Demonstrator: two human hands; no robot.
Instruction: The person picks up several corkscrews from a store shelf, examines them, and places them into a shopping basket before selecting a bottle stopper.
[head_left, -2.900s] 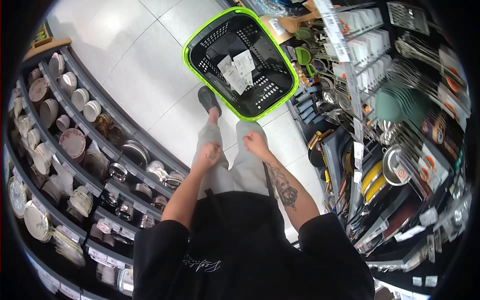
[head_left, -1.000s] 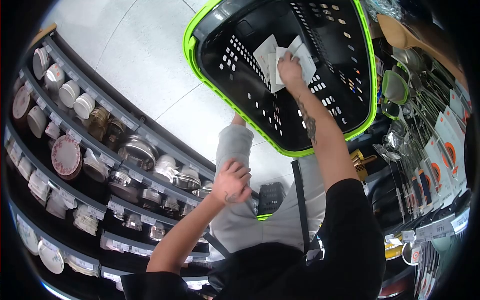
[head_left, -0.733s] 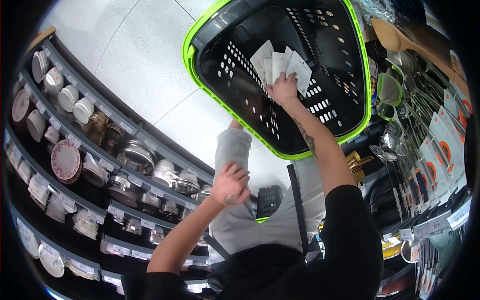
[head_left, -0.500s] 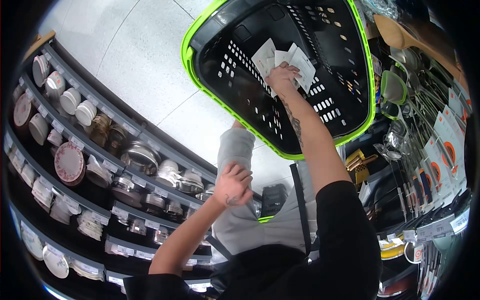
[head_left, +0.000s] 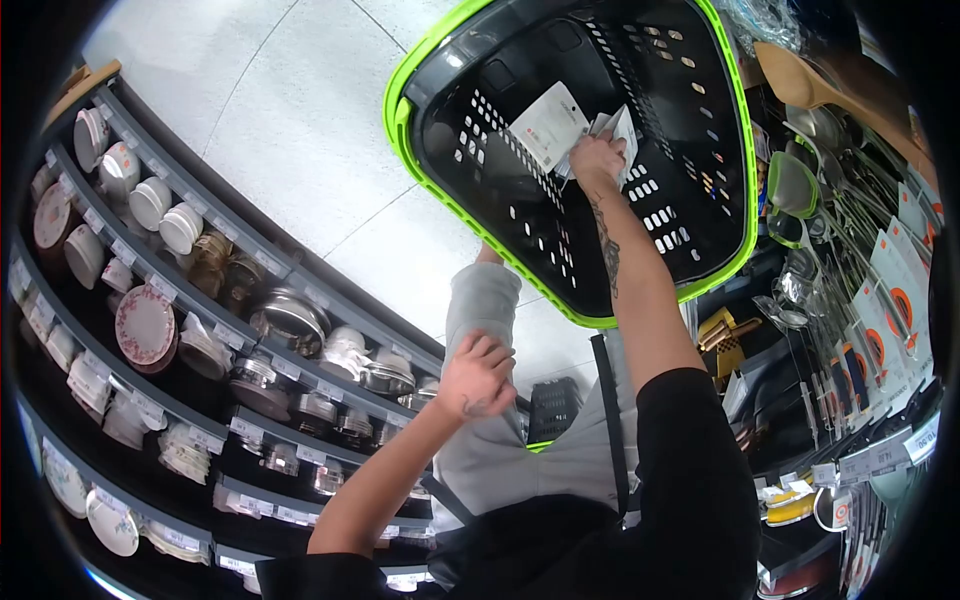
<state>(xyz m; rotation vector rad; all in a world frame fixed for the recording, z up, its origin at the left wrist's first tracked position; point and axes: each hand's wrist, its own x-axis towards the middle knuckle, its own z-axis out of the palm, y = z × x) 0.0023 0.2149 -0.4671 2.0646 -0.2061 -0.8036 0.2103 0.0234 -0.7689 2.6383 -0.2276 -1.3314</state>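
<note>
My right hand (head_left: 598, 158) reaches down into a black basket (head_left: 570, 312) with a bright green rim. Its fingers are closed on some white packets (head_left: 626, 132), which are partly hidden under them. Just left of these fingers, another white packet (head_left: 549, 124) with small print lies tilted in the basket. My left hand (head_left: 478, 376) rests over my grey-clad knee, outside the basket, with its fingers curled in. Whether anything is inside that hand cannot be seen.
Curved shelves (head_left: 230, 330) of plates, bowls and metal pots run along the left. Kitchen utensils, among them a wooden spatula (head_left: 800, 75), hang close to the basket's right side. A second black basket (head_left: 553, 410) stands on the floor between my legs.
My right hand has shifted slightly right with packets under its fingers, and the left packet now lies apart and more exposed. The whole view has shifted a little.
</note>
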